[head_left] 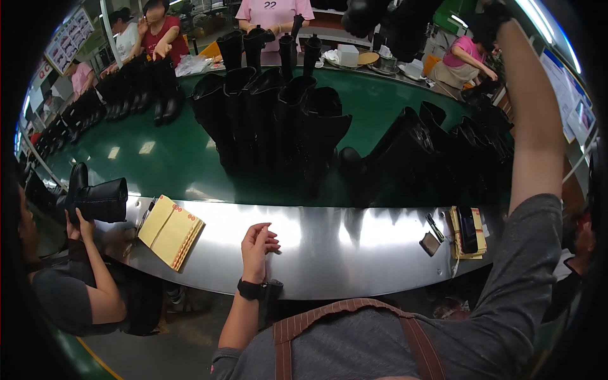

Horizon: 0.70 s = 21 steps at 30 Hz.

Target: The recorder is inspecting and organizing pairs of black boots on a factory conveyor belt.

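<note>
My left hand [258,248], a black watch [251,289] on its wrist, hovers above the metal front strip of the table. Its fingers are loosely bent and apart, with nothing in them. My right arm is raised high at the right, its hand [498,18] dark and partly lost near the top edge. A black boot [396,28] hangs in the air beside it, cut off by the picture's top; it seems held by that hand, whose fingers are hidden. Below, several tall black boots [253,120] stand on the green table, and others [405,149] lean at the right.
Yellow paper stacks [170,231] lie at the left front. At the right are another stack with a black phone [468,229], a pen and a small flat piece [430,243]. A co-worker at the left holds a boot [95,196]. More people and boot rows line the far side.
</note>
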Available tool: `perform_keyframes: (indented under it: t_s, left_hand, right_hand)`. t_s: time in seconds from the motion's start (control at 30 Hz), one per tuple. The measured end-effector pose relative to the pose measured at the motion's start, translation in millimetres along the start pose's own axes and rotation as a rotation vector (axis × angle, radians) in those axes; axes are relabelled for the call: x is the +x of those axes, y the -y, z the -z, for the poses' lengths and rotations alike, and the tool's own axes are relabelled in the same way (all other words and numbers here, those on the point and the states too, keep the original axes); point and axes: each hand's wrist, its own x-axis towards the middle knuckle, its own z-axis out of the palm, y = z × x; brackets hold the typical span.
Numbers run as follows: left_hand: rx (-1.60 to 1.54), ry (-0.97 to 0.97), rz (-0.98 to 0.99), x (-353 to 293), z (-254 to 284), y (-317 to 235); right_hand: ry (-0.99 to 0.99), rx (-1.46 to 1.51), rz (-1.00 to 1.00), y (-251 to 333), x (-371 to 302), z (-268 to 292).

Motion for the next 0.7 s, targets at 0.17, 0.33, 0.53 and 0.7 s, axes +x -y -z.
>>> perform_keyframes:
  t_s: [0.17,0.33,0.53,0.7]
  left_hand:
    - [-0.044,-0.012,0.006,0,5,2]
    - [-0.055,-0.007,0.026,2,4,-1]
    - [-0.059,0.007,0.039,1,5,-1]
    - [-0.060,0.022,0.000,2,6,1]
  right_hand:
    - [0.482,-0.296,-0.112,-106,-127,-126]
    - [0.886,-0.530,-0.149,-170,-266,-193]
    - [0.820,-0.441,-0.096,-184,-233,-170]
    - [0.677,0.069,-0.454,-46,-189,-85]
